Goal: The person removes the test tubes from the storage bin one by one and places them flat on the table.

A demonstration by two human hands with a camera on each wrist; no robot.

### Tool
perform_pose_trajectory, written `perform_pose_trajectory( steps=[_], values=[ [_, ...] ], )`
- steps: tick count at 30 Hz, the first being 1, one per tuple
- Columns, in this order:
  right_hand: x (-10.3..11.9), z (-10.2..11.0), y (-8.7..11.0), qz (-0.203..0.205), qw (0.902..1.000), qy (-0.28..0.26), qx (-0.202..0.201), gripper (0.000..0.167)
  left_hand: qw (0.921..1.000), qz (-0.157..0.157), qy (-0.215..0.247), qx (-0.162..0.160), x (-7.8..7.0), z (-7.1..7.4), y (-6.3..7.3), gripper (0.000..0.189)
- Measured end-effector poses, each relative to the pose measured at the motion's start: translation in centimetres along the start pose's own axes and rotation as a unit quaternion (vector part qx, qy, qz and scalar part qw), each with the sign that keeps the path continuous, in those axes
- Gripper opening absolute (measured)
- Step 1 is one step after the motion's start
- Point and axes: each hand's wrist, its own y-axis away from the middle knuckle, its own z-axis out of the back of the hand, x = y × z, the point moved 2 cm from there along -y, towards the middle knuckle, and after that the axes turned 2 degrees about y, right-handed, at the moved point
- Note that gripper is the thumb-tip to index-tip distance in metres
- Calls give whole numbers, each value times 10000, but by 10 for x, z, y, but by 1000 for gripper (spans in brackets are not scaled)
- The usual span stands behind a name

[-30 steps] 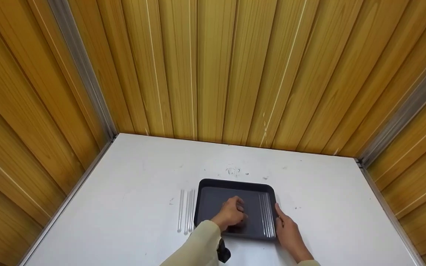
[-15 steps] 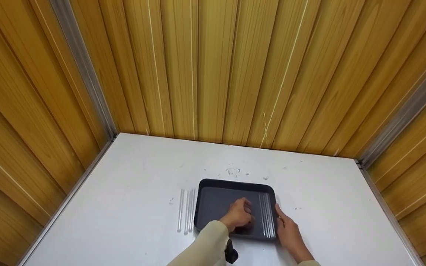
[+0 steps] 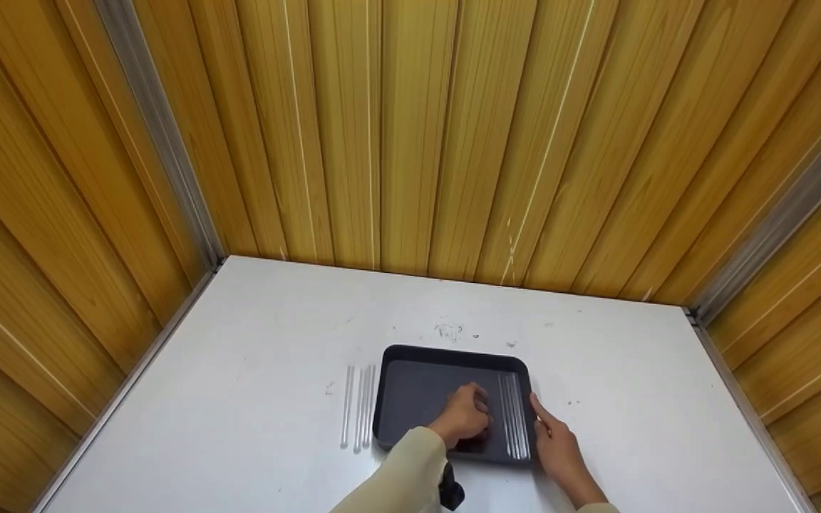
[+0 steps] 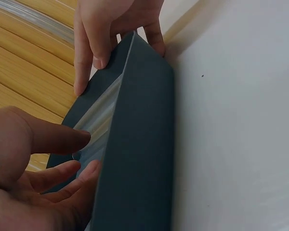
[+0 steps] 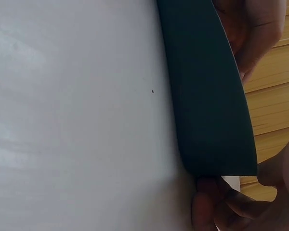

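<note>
At three o'clock on the tray [image 3: 414, 392], beside rods [image 3: 515, 417], our right hand [image 3: 557, 445] grips it; whether our left hand [image 3: 464, 412] grips, we cannot tell.

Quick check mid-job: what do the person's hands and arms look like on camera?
Left hand and right hand are ungloved. A pale cream sleeve covers the left forearm, with a black object beside it near the wrist. Only a pale cuff shows on the right arm.
</note>
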Motion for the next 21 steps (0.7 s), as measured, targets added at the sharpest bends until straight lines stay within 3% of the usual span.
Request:
perform_pose_trajectory(
  steps=[13, 21],
  values=[
    [0, 1, 0, 62, 9998, -159, -42, 50, 9986, -21, -42, -532, -3, -14, -5, 31],
    [-2, 1, -1, 51, 9999, -149, -50, 51, 9953, 277, 738, -565, -1, -20, -8, 34]
  ],
)
